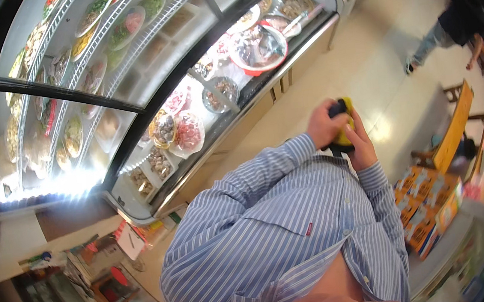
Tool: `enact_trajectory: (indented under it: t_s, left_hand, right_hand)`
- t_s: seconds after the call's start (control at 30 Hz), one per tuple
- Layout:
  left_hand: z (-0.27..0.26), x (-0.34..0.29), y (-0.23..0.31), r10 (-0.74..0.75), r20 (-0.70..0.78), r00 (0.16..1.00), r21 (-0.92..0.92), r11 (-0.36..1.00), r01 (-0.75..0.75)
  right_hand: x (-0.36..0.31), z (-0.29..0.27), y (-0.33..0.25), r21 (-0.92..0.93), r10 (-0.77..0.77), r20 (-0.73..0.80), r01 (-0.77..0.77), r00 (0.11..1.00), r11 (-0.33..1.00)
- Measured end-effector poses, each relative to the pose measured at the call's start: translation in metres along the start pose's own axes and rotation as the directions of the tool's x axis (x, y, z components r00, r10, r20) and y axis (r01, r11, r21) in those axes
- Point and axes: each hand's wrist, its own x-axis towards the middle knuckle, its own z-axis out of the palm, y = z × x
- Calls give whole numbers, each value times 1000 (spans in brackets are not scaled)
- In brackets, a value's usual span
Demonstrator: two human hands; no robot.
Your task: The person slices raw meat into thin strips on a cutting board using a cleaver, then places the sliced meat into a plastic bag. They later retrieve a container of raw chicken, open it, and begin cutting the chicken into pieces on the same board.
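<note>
In front of my chest, my left hand [323,124] and my right hand [362,141] come together around a small black-and-yellow object [339,108]. It looks like a compact handheld thing, but its exact kind is not clear. The left fingers wrap its black side, and the right hand grips the yellow side. My fingers cover much of it. Both forearms are in blue-and-white striped sleeves.
A lit glass display case [140,61] with plates of food runs along the left. Bowls, including a red-rimmed basin [257,46], sit on its lower shelf. To the right are a wooden bench [455,125], orange-brown cartons [427,204] and a person [456,22] in dark clothes.
</note>
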Motion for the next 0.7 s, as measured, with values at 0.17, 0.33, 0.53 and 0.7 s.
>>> enact_trajectory:
  t_s: [0.17,0.33,0.53,0.7]
  left_hand:
    - [45,92,38,314,241,918,104,932,-346]
    - [80,179,44,339,199,920,96,927,-362]
    - [111,249,30,284,-292,913,179,954,-239]
    - [88,250,20,249,-716,652,250,964,-94]
  right_hand:
    - [67,-53,-86,160,-63,-71,74,995,984]
    - [151,-115,-142,148,-60,45,53,997,988]
    - [247,-165,-198,-175,198,297,-151,934,973]
    - [308,-173,-220,-504,325,448,-65,833,861]
